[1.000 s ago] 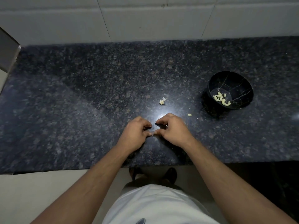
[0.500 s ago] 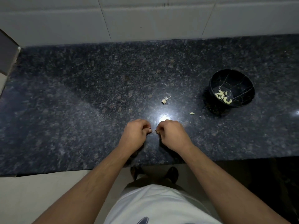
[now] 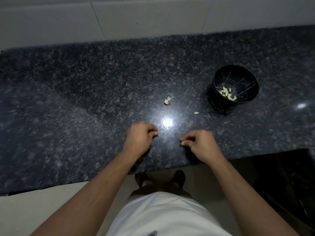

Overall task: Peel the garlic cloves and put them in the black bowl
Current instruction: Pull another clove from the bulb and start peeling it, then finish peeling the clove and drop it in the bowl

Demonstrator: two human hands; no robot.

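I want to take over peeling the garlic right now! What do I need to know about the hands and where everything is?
Left hand: fingers curled, pinching a small pale bit, probably a clove.
Right hand: pinching a tiny scrap, likely skin.
Black bowl: on the counter, far right, with several peeled cloves inside.
Loose on the counter: a pale clump of skin or stem and a small garlic piece near the bowl.
Left to do: finish the bit in hand and put it in the bowl.

Dim, soft picture; overhead glare on the countertop (image 3: 85,99), edges bowed
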